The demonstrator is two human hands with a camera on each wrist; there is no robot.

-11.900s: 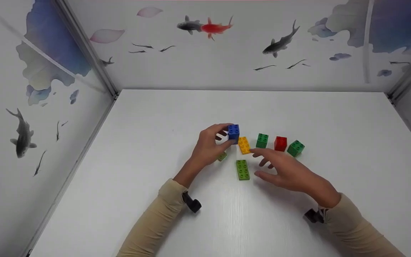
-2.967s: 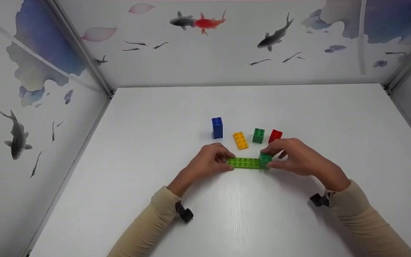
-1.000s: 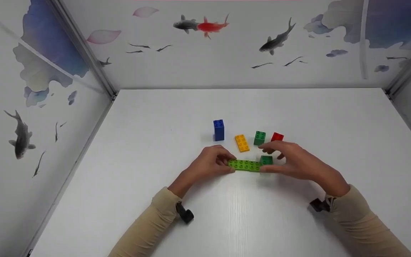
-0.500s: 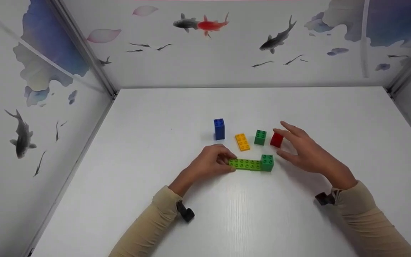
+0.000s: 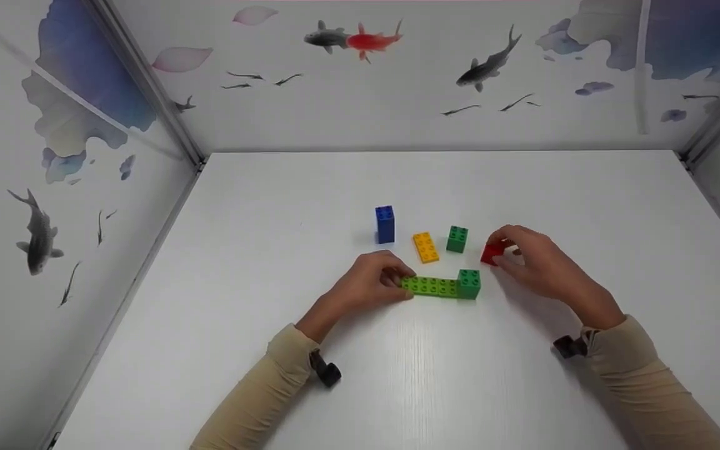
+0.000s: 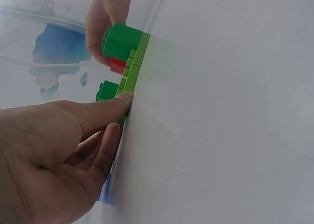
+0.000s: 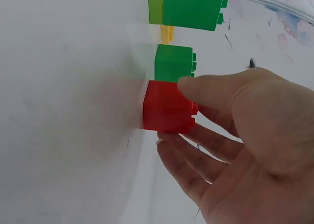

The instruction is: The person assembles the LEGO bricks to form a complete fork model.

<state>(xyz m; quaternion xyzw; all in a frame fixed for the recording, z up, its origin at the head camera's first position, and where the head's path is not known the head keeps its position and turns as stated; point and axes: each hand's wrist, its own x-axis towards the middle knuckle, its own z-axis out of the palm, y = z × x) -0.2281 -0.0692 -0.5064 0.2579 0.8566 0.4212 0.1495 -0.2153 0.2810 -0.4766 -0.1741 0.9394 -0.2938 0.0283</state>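
My left hand (image 5: 369,281) pinches the left end of a light green strip of flat bricks (image 5: 425,285) lying on the table. On the strip's right end sits a dark green brick (image 5: 469,284), studs up. At the right, my right hand (image 5: 535,262) holds a red brick (image 5: 492,253) between thumb and fingers; in the right wrist view the thumb lies on one side of the red brick (image 7: 167,106) and fingers on the other. A second dark green brick (image 5: 457,239) stands loose behind the strip, left of the red one.
A flat yellow brick (image 5: 425,247) lies behind the strip. Farther left a tall blue block (image 5: 385,224) stands upright. The white table (image 5: 272,206) is bounded by printed panels at the back and left side.
The dark green brick came onto the strip's right end and my right hand let it go. That hand moved right to the red brick and grips it. My left hand stays on the strip.
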